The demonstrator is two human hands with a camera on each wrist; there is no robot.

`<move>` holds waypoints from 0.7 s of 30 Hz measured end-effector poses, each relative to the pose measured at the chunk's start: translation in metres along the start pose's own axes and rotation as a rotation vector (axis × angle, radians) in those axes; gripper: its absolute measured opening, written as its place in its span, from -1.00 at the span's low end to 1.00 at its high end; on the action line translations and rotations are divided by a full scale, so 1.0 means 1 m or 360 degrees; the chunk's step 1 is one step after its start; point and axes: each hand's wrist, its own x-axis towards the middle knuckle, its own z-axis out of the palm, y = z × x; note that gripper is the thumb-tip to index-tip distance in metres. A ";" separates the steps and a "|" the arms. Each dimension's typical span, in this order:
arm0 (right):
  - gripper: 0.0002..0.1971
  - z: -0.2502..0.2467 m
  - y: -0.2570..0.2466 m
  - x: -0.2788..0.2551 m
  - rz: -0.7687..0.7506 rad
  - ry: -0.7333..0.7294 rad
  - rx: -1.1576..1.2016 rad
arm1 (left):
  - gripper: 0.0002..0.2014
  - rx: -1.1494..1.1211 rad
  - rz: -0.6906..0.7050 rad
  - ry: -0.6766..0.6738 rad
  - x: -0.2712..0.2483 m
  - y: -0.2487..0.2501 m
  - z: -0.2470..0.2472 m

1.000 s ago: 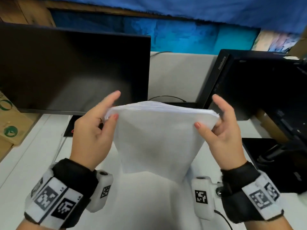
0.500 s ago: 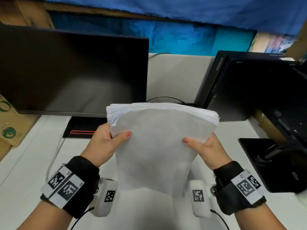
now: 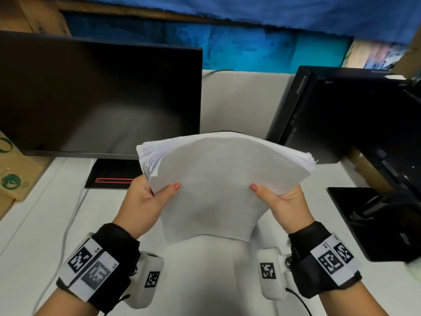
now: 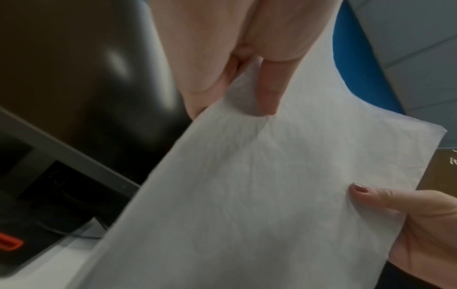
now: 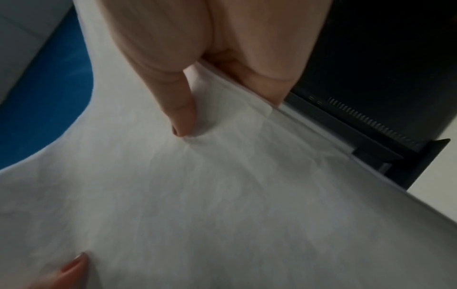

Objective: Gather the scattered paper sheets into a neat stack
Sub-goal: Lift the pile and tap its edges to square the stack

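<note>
A thick stack of white paper sheets (image 3: 218, 179) stands upright over the white desk (image 3: 41, 224), its top edge bowed and fanned at the corners. My left hand (image 3: 145, 201) grips its left side, thumb on the near face and fingers behind. My right hand (image 3: 284, 204) grips the right side the same way. In the left wrist view the left hand (image 4: 247, 84) pinches the paper (image 4: 259, 195), with the right thumb at the far edge. In the right wrist view the right hand (image 5: 205, 88) pinches the paper's (image 5: 222, 195) edge. The stack's bottom edge is near the desk; contact is unclear.
A dark monitor (image 3: 98, 96) stands behind on the left, its base (image 3: 111, 174) just left of the stack. A black computer tower (image 3: 341, 115) stands on the right, with a black device (image 3: 382, 220) in front of it. A cardboard box (image 3: 11, 174) sits far left.
Both hands slid down from the stack's top corners to its sides and now grip it with thumbs in front. The stack's top edge has fanned a little more.
</note>
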 end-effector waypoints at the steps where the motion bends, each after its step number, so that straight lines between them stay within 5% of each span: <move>1: -0.66 0.000 0.000 -0.001 -0.0002 -0.0008 -0.0001 | -0.64 -0.0002 -0.0012 -0.0023 -0.001 -0.002 -0.001; 5: -0.68 0.005 0.004 -0.008 0.0087 0.0016 -0.0058 | -0.76 0.0042 -0.0189 0.0011 -0.007 -0.013 0.004; 7: -0.77 0.004 -0.002 -0.007 0.0055 0.0016 -0.0002 | -0.64 0.0044 -0.0121 0.0044 -0.007 -0.006 0.004; 10: -0.40 -0.003 -0.025 0.001 -0.0194 -0.0032 0.0137 | -0.50 -0.0005 0.0172 0.0132 0.000 0.018 0.000; 17: -0.79 -0.004 -0.043 0.007 -0.0333 -0.0008 0.0078 | -0.83 0.0007 0.0246 0.0261 0.009 0.037 -0.004; 21: -0.71 0.000 -0.045 0.005 -0.0385 0.0046 0.0020 | -0.82 -0.0015 0.0225 0.0287 0.011 0.038 -0.005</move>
